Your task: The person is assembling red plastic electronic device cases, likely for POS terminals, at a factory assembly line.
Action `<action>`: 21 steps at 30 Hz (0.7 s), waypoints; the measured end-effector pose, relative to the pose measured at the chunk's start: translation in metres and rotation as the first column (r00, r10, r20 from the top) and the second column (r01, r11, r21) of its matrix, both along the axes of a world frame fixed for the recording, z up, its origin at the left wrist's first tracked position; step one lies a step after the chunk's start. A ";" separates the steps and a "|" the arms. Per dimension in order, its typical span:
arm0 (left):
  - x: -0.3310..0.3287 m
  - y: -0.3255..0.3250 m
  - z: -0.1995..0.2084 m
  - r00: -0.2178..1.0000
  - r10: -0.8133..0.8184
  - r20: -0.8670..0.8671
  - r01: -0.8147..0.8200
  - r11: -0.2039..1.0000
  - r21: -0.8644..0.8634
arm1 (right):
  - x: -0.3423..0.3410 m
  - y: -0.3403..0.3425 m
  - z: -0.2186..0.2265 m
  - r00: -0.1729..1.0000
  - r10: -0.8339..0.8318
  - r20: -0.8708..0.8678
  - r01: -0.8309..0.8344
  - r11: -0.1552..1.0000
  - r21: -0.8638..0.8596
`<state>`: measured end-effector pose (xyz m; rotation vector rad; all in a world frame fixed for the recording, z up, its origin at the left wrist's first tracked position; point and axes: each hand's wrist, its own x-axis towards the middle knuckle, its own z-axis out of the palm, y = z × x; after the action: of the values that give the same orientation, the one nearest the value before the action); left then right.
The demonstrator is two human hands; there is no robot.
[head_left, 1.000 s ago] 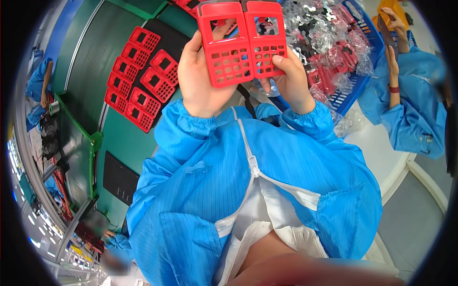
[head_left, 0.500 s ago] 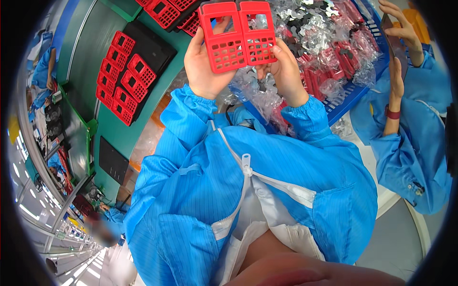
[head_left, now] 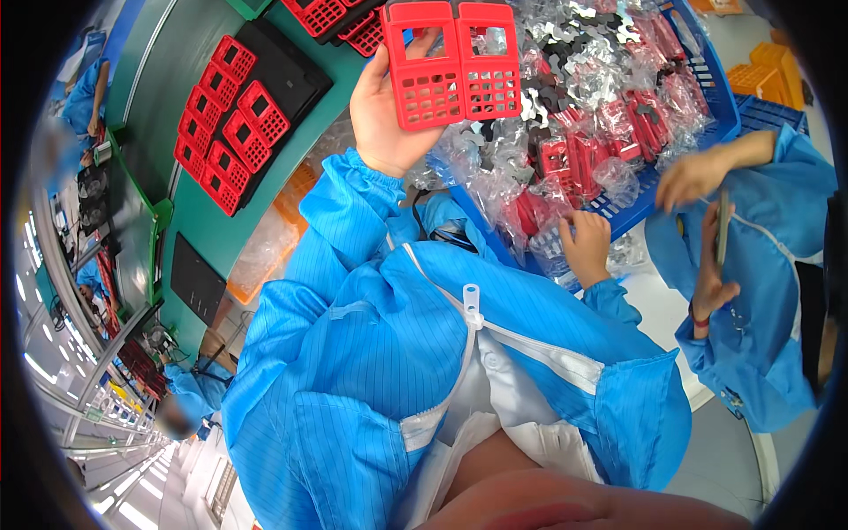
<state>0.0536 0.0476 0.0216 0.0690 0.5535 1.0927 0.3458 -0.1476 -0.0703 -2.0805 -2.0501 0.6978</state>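
In the head view, the person's left hand (head_left: pixel 390 140) is raised at the upper middle, gripping 2 red covers (head_left: pixel 427 68) side by side. The thumb runs up the left edge, with fingers behind, seen through the window; each cover has 1 large window above a grid of small holes. The right hand (head_left: pixel 586 246) is lower, at the near edge of the blue basket (head_left: pixel 723 108), its fingers bent downward beside clear plastic bags (head_left: pixel 617 179); whether they pinch anything, I cannot tell. The basket is heaped with these bags, bagged red parts (head_left: pixel 579 166) and small black pieces (head_left: pixel 552 97)

To the left, a green table (head_left: pixel 216 237) bears a black tray (head_left: pixel 293 69) with more red covers (head_left: pixel 246 140) in 2 slanting rows, and a dark flat panel (head_left: pixel 196 279) nearer the person. At right, a co-worker in a blue sleeve (head_left: pixel 751 367) holds a thin flat object (head_left: pixel 723 231) upright
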 end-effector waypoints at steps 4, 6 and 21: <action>0.004 -0.004 0.001 1.000 0.013 0.008 -0.013 1.000 -0.010 | -0.035 0.030 0.029 0.987 -0.044 -0.152 0.064 0.989 0.131; 0.006 -0.009 0.001 1.000 0.021 0.016 -0.021 1.000 -0.012 | -0.060 0.059 0.053 0.867 0.004 -0.498 0.123 0.967 0.223; 0.014 -0.023 -0.013 0.913 -0.026 0.408 0.010 0.999 0.040 | -0.112 0.137 0.100 0.977 0.188 -0.104 -0.084 0.780 0.620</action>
<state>0.0673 0.0251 0.0083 -0.1219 0.1542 1.0612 0.2342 -0.0111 0.0292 -1.4653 -1.9905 0.1519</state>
